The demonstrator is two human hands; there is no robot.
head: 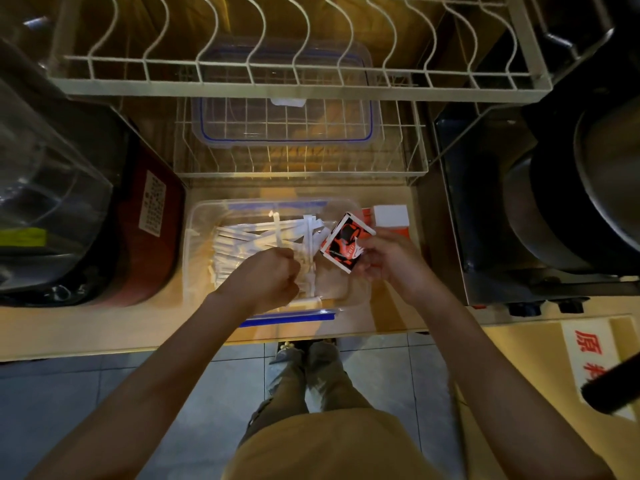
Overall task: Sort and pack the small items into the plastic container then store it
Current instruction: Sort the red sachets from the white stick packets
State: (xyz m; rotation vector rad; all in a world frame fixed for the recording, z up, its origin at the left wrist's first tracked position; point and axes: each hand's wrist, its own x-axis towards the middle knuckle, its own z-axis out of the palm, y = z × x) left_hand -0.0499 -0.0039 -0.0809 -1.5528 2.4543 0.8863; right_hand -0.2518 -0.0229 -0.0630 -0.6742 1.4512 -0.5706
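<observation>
**Packing the sachet beside the white sticks**

Wire rack (298, 81) overhead, its lower basket holding the clear lid (284, 123) with blue seal. Below it, the tabletop (86, 327) carries the open plastic container (194, 216), pushed in close under the rack and sitting between a red appliance (152, 237) and a steel unit (485, 216).

The container's left half is full of white wrapped sticks (249, 244), most lying lengthwise, a few crossed. Its right half looks nearly bare.

Your left hand (273, 278) is down in the container, its grip closed around a few of the sticks. Your right hand (384, 258) holds a red, black and white sachet (343, 245) over the container's right edge, fingers pinched on its lower corner. A red and white box (391, 218) stands just beyond, on the tabletop.

To do this well, square the sticks up against the left wall first, so they stay out of the free half. Then lay the sachet flat in the right half, not on top of the sticks. Keep everything below the rim, or the lid probably won't seat.
</observation>
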